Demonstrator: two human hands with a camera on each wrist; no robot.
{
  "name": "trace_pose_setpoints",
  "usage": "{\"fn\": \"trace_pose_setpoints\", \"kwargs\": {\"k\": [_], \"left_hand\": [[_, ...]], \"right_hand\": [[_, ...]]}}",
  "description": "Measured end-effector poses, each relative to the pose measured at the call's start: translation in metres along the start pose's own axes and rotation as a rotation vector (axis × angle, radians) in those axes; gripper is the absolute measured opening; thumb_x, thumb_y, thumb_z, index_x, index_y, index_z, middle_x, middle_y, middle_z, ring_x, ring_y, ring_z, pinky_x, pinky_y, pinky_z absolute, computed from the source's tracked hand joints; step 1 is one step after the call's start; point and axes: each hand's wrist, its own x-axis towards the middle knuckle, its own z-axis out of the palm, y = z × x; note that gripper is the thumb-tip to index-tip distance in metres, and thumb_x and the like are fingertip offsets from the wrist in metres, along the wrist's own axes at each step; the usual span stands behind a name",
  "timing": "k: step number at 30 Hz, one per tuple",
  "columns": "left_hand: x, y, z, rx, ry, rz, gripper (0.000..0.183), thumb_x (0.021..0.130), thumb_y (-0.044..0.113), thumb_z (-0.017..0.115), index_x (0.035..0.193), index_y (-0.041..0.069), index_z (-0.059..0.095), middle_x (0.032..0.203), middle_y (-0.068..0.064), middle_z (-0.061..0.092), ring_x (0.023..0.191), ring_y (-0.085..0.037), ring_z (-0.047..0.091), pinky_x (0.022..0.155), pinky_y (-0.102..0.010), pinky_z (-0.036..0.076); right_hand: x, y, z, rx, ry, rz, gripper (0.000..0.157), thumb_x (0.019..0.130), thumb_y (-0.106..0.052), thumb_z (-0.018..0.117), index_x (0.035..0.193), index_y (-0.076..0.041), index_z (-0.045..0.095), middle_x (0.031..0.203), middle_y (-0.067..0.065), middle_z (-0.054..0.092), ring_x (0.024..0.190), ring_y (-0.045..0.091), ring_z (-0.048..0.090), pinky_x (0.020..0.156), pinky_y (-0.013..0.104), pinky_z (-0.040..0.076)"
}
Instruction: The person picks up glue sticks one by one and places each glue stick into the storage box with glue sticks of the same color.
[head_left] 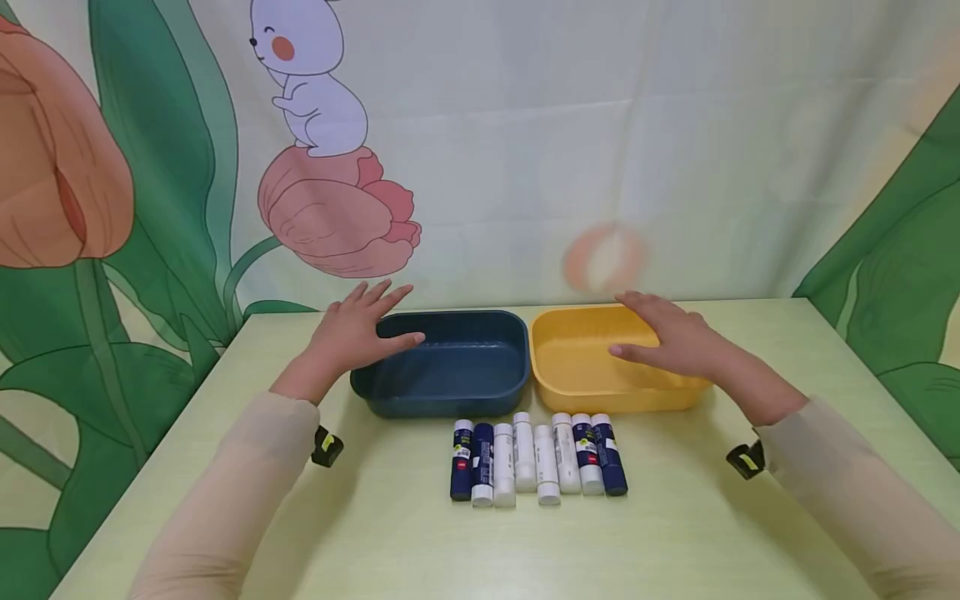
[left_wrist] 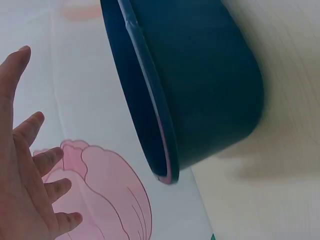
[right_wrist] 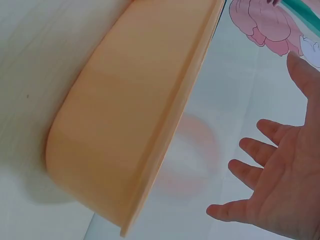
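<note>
My left hand hovers above the left end of a dark blue plastic bin, fingers spread and holding nothing. Over the right part of a yellow bin is my right hand, its fingers also apart and bare. Both wrist views show a gap between each hand and the bin beside it. In front of the bins, several glue sticks lie side by side in a row. Some have dark blue bodies, like the leftmost glue stick; others are white, like the middle glue stick.
The bins stand next to each other at the back of a pale green-yellow table. Behind it hangs a curtain printed with tulips and a white rabbit. A small black strap piece shows at the left wrist.
</note>
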Motion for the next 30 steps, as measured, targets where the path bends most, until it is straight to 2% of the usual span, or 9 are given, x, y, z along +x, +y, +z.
{"fn": "trace_pose_setpoints", "kwargs": {"k": [8, 12, 21, 26, 30], "left_hand": [[-0.008, -0.013, -0.007, -0.084, -0.003, -0.04, 0.085, 0.097, 0.057, 0.057, 0.165, 0.023, 0.02, 0.17, -0.019, 0.023, 0.157, -0.045, 0.021, 0.121, -0.07, 0.027], [-0.01, -0.02, -0.007, -0.127, -0.01, -0.05, 0.084, 0.099, 0.055, 0.057, 0.165, 0.021, 0.02, 0.169, -0.02, 0.026, 0.155, -0.045, 0.025, 0.121, -0.069, 0.029], [-0.014, -0.038, -0.003, -0.253, -0.032, -0.059, 0.08, 0.102, 0.042, 0.057, 0.164, 0.01, 0.019, 0.166, -0.026, 0.029, 0.151, -0.048, 0.031, 0.122, -0.066, 0.031], [-0.014, -0.043, -0.002, -0.329, -0.087, -0.107, 0.076, 0.105, 0.037, 0.054, 0.164, 0.006, 0.017, 0.162, -0.031, 0.032, 0.147, -0.053, 0.036, 0.117, -0.066, 0.038], [-0.013, -0.046, -0.002, -0.385, -0.148, -0.161, 0.073, 0.107, 0.035, 0.049, 0.164, 0.006, 0.014, 0.163, -0.032, 0.029, 0.149, -0.053, 0.033, 0.118, -0.065, 0.038]], "right_hand": [[-0.01, 0.005, 0.004, 0.093, 0.005, -0.048, 0.081, 0.1, -0.044, 0.062, 0.16, -0.002, 0.027, 0.165, 0.028, 0.028, 0.151, 0.051, 0.027, 0.123, 0.069, 0.025], [-0.016, 0.007, 0.005, 0.128, 0.006, -0.053, 0.081, 0.1, -0.044, 0.062, 0.16, -0.002, 0.027, 0.165, 0.029, 0.029, 0.15, 0.052, 0.028, 0.122, 0.069, 0.027], [-0.037, 0.005, 0.008, 0.144, -0.007, 0.017, 0.082, 0.1, -0.048, 0.061, 0.161, -0.005, 0.027, 0.165, 0.028, 0.029, 0.147, 0.052, 0.034, 0.116, 0.073, 0.033], [-0.047, 0.002, 0.008, 0.146, -0.006, 0.025, 0.08, 0.1, -0.048, 0.061, 0.161, -0.006, 0.029, 0.163, 0.028, 0.032, 0.145, 0.053, 0.037, 0.114, 0.074, 0.035], [-0.054, -0.002, 0.007, 0.147, -0.008, 0.03, 0.078, 0.1, -0.049, 0.06, 0.16, -0.007, 0.031, 0.162, 0.028, 0.035, 0.143, 0.053, 0.04, 0.113, 0.073, 0.037]]}}
